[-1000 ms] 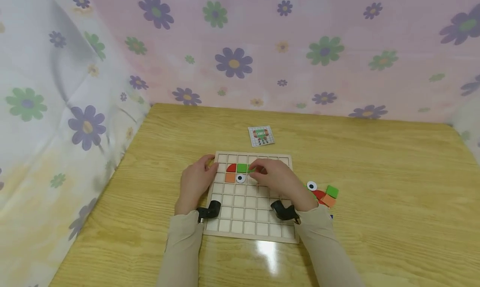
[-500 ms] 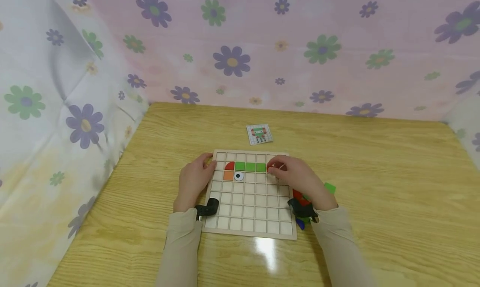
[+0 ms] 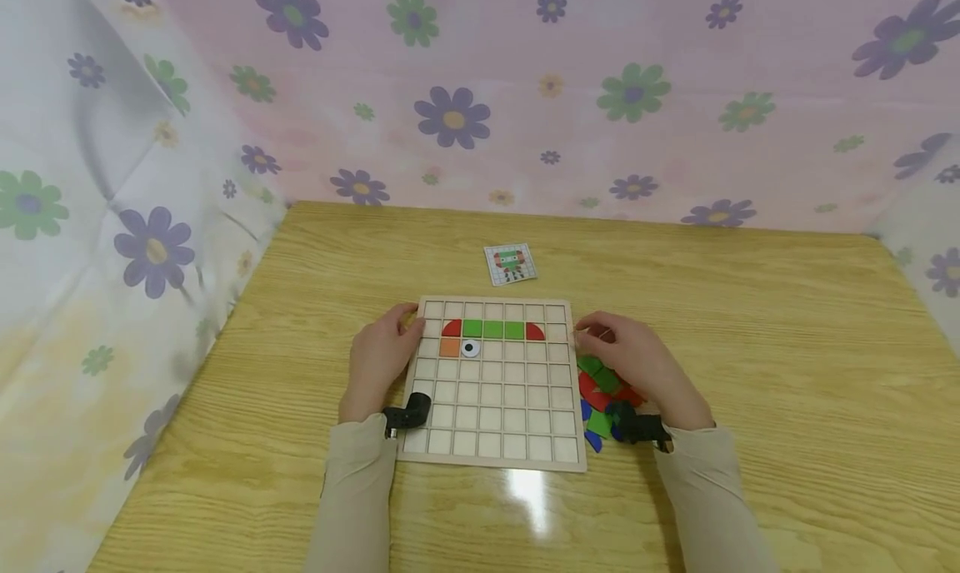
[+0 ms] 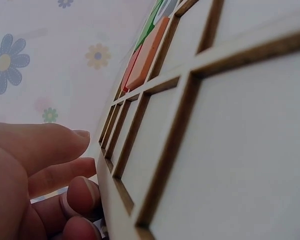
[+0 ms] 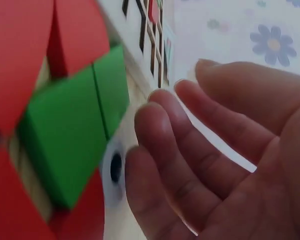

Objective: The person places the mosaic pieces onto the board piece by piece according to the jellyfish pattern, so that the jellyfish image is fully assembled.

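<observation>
A wooden grid board [image 3: 489, 398] lies in the middle of the table. One row of it holds a red quarter-round tile [image 3: 452, 329], several green square tiles [image 3: 493, 330] and another red quarter-round tile [image 3: 535, 332]. Below them sit an orange square tile [image 3: 450, 348] and a round eye tile [image 3: 470, 348]. My left hand [image 3: 377, 356] rests with loosely bent fingers against the board's left edge. Just past the right edge, my right hand [image 3: 637, 356] hovers near loose tiles with nothing between thumb and fingers. The right wrist view shows green tiles [image 5: 65, 135] close by its fingertips [image 5: 152, 120].
A mixed pile of red, green and blue tiles [image 3: 597, 398] lies right of the board, partly hidden under the right hand and wrist camera. Behind the board is a small picture card [image 3: 511, 264]. Flowered cloth [image 3: 450, 57] hangs at the back and sides of the table.
The right hand placed green tiles and then the right-hand red quarter-round tile in the row, let go, and moved right off the board. The left hand stays at the left edge.
</observation>
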Available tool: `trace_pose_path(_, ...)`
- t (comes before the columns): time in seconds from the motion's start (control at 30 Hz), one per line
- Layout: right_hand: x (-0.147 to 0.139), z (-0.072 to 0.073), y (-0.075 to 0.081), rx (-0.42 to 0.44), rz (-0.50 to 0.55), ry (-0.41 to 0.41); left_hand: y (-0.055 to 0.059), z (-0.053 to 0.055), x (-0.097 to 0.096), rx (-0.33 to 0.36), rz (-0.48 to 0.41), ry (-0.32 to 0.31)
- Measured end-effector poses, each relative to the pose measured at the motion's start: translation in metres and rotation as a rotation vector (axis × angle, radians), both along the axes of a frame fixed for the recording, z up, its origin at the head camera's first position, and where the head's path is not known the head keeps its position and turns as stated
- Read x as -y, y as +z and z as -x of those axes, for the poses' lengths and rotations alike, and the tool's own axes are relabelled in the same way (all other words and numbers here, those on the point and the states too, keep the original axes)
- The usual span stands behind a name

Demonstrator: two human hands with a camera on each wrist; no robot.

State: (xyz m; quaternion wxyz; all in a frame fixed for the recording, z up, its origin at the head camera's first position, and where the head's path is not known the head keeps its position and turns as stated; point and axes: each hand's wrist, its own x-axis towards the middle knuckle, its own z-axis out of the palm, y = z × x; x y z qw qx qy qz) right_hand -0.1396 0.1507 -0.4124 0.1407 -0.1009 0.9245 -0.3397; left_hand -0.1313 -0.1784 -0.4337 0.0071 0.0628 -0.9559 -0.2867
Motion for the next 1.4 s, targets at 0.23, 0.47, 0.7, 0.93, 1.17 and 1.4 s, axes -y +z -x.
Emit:
trace_pose_path(0.23,-0.02,0.002,0.001,0.003,-0.023,0.03,0.0,0.001,0.0,0.007,-0.004,-0.005)
trace_pose_path(0.47,-0.036,0.003,0.001,0.048,-0.026,0.101,0.0,0.0,0.0,0.031,-0.013,0.001)
trace_pose_path(0.7,-0.042,0.003,-0.002,0.069,-0.03,0.183,0.001,-0.001,0.001,0.028,-0.003,0.001)
trace_pose_path(0.93,-0.04,0.005,-0.002,0.061,-0.06,0.154,0.002,0.0,0.0,0.027,-0.012,-0.007)
trace_pose_path(1.17,-0.039,0.005,-0.001,0.114,-0.051,0.104,0.001,0.0,0.0,0.031,-0.01,0.0)
trace_pose_path(1.4,-0.034,0.007,-0.002,0.063,-0.061,0.067,0.0,0.001,0.001,0.023,-0.013,0.002)
